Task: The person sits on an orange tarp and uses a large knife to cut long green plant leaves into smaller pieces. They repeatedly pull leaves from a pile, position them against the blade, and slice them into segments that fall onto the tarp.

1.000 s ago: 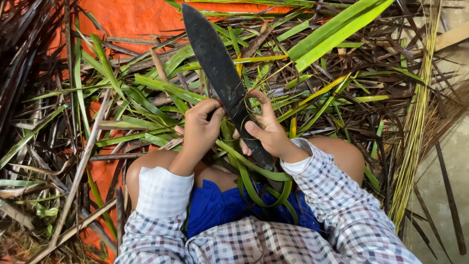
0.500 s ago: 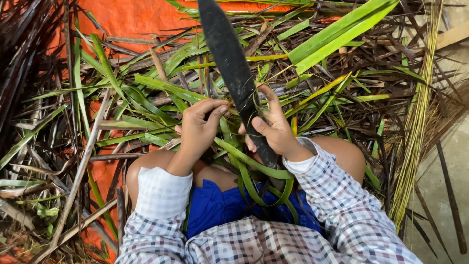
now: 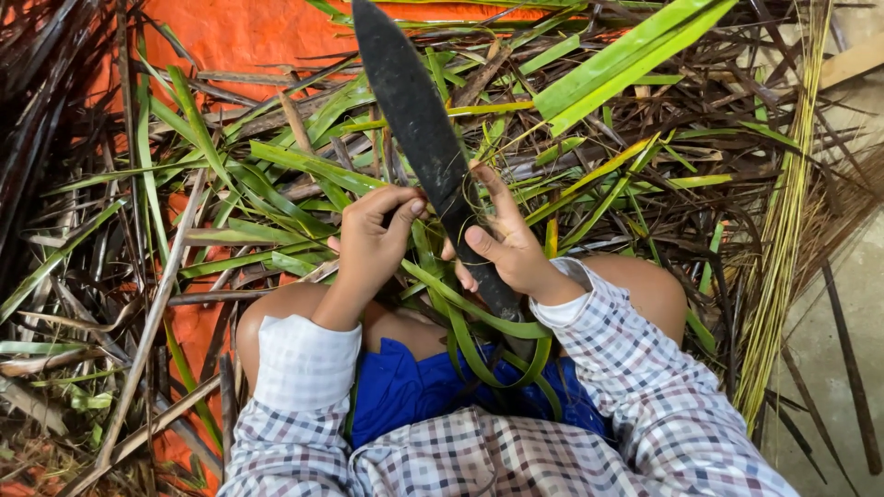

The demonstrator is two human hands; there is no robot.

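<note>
A long dark knife blade [image 3: 414, 120] stands upright between my knees, its tip at the top edge of the view. My left hand [image 3: 373, 241] pinches a green leaf strip [image 3: 460, 299] just left of the blade. My right hand [image 3: 505, 241] grips the same strip on the blade's right side, fingers touching the metal. The strip bends across the blade's edge and loops down over my blue shorts [image 3: 405, 387]. The knife's handle is hidden behind my hand and lap.
Green and dry palm leaves [image 3: 276, 175] lie piled all around on an orange tarp [image 3: 239, 37]. A bundle of thin yellow-green leaf ribs [image 3: 783, 230] lies at the right. Dark dry fronds [image 3: 46, 120] fill the left side. Bare concrete floor [image 3: 847, 304] shows at far right.
The blade's tip has shifted slightly right and up in view. Both hands have stayed on the strip at the blade, the right fingers spreading a little higher along it.
</note>
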